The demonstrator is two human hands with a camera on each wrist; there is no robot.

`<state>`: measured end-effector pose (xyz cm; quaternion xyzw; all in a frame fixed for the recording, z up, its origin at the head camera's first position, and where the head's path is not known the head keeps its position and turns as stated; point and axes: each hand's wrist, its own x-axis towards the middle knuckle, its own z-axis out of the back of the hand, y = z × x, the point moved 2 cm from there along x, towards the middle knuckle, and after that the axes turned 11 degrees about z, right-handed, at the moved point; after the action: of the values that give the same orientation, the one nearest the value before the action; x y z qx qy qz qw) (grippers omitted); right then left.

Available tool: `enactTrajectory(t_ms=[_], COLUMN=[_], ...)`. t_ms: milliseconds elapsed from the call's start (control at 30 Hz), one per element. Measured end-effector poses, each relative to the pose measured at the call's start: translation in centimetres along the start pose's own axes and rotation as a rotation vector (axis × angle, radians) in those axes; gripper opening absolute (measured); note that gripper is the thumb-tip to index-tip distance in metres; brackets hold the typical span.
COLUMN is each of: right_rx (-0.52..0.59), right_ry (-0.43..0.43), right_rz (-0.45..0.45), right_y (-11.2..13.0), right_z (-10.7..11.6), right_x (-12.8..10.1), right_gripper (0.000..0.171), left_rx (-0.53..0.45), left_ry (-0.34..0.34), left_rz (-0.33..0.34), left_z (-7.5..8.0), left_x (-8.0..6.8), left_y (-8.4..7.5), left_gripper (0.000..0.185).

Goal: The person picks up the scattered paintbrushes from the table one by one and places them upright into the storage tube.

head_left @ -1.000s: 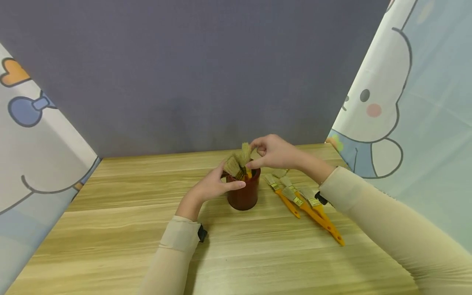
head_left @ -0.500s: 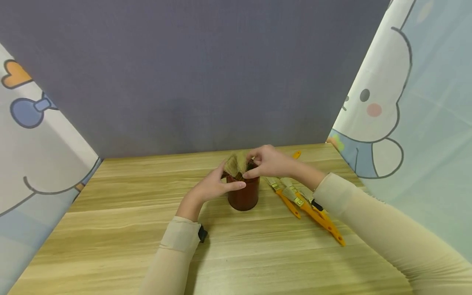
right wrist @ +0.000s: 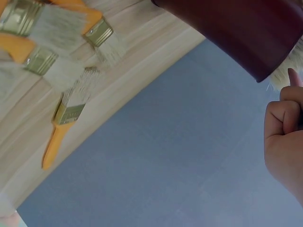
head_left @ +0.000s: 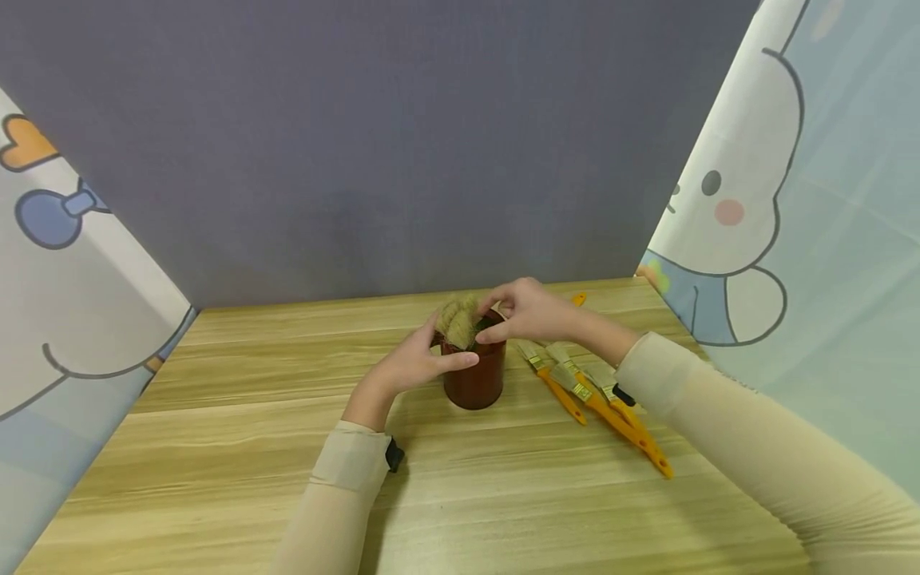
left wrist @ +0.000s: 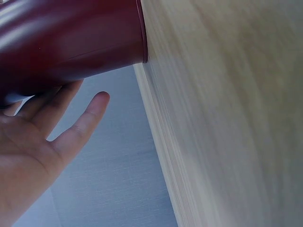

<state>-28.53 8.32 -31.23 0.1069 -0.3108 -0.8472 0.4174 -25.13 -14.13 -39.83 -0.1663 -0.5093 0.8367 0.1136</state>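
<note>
A dark red cylindrical pen holder (head_left: 474,379) stands upright on the wooden table, with the pale bristles of paintbrushes (head_left: 458,323) showing above its rim. My left hand (head_left: 410,363) grips the holder from the left, thumb along the front of the rim and fingers behind. In the left wrist view, one finger (left wrist: 87,123) sticks out away from the holder (left wrist: 71,42). My right hand (head_left: 528,307) is at the rim's right side. Its thumb and index fingertips stand apart, close beside the bristles. The brush handles are hidden inside the holder.
Several orange-handled paintbrushes (head_left: 611,411) lie on the table (head_left: 503,495) to the right of the holder. Another paintbrush (right wrist: 68,111) lies near the back edge in the right wrist view. A grey panel (head_left: 402,152) rises behind the table, with cartoon-printed cloths (head_left: 726,200) at the sides.
The right hand has lowered a paintbrush deeper into the holder. Its bristles have sunk and shifted left among the others, slightly away from the fingertips. The left hand has kept its place.
</note>
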Motion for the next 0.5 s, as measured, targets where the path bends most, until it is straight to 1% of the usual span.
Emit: enactTrajectory(t_ms=[100, 300, 500], right_rx=[-0.016, -0.043, -0.046], right_ry=[-0.003, -0.041, -0.079], right_rz=[-0.012, -0.028, -0.063], right_y=[-0.1, -0.3, -1.9], right_z=[0.6, 2.2, 3.8], right_x=[-0.4, -1.2, -3.1], right_gripper=[0.043, 0.044, 0.046], left_rx=[0.001, 0.01, 0.003], left_ry=[-0.001, -0.016, -0.014], left_rz=[0.005, 0.008, 0.042], left_z=[0.0, 0.0, 0.0], left_x=[0.0, 0.1, -0.1], left_y=[-0.1, -0.2, -0.3], left_gripper=[0.082, 0.084, 0.092])
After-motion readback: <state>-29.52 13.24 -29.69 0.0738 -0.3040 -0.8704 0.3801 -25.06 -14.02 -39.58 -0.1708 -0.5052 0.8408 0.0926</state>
